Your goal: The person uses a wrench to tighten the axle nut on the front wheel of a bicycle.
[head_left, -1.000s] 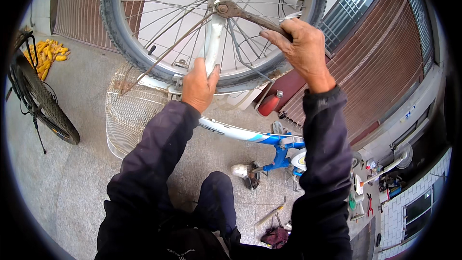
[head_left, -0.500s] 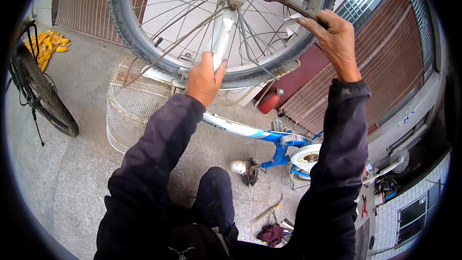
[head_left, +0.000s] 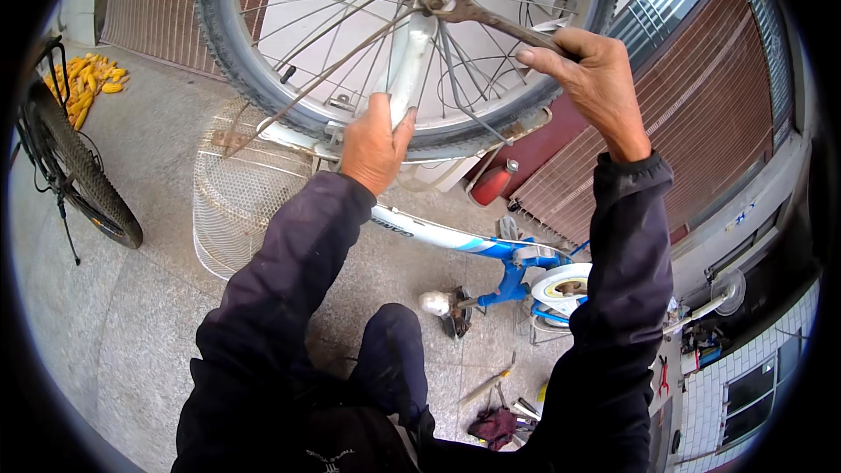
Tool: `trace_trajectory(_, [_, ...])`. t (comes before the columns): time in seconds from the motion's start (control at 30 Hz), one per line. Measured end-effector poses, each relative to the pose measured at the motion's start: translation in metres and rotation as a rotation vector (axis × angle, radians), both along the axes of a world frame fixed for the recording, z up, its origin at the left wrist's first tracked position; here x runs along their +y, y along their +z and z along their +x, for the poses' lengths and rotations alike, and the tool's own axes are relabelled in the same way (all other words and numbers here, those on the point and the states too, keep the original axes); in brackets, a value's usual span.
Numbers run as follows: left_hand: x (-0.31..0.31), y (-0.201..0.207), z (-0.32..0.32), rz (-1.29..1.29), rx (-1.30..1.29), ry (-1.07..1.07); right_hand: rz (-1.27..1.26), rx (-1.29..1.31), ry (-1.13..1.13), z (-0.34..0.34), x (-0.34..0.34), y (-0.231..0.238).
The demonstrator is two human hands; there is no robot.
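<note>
A bicycle wheel [head_left: 307,108] with a black tyre and thin spokes fills the top of the view. My left hand [head_left: 372,144] is wrapped round the white fork leg [head_left: 406,61] that runs up to the wheel's hub. In my right hand [head_left: 596,79] is a dark open-ended wrench [head_left: 504,19], gripped by its handle end. The wrench's head lies at the axle nut [head_left: 430,2], partly covering it; how far the jaw is seated I cannot tell. Below the wheel the bicycle's white and blue frame [head_left: 455,239] stretches to the right.
A wire basket [head_left: 236,201] hangs left of the fork. Another bicycle's wheel [head_left: 88,162] stands at far left, near a pile of corn cobs [head_left: 88,83]. A red bottle-shaped container [head_left: 493,182] is beyond the frame. Loose tools and a dark red cloth [head_left: 493,427] lie on the floor.
My right hand has moved a little left and down, bringing the wrench's head from beside the hub onto the axle nut. The left hand has stayed on the fork leg.
</note>
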State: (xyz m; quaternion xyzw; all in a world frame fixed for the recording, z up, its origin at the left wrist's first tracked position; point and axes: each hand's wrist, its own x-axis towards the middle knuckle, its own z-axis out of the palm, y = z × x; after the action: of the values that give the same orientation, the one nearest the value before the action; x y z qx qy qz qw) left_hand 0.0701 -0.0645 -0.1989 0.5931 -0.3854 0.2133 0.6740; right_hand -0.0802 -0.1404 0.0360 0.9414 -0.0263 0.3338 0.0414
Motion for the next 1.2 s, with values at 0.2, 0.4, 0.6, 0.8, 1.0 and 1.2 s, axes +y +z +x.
trace_trajectory(0.2, [0.003,0.0,0.002,-0.008,-0.008,-0.005,0.003,0.094,-0.058,0.006,0.003,0.004])
trace_trajectory(0.4, [-0.001,-0.002,0.002,-0.028,-0.018,-0.019,-0.112,0.08,-0.002,0.011,-0.01,0.025])
trace_trajectory(0.6, [0.0,-0.002,0.004,-0.034,-0.025,-0.022,-0.159,0.148,0.009,0.019,-0.008,0.034])
trace_trajectory(0.8, [0.001,-0.003,0.004,-0.023,-0.024,-0.025,-0.082,0.169,-0.06,0.016,-0.011,0.023])
trace_trajectory(1.0, [-0.001,-0.002,0.002,-0.026,-0.034,-0.015,-0.017,0.152,-0.106,0.01,-0.01,0.01])
trace_trajectory(1.2, [0.003,-0.004,0.003,-0.017,-0.006,-0.064,-0.049,0.102,-0.06,0.014,-0.008,0.018])
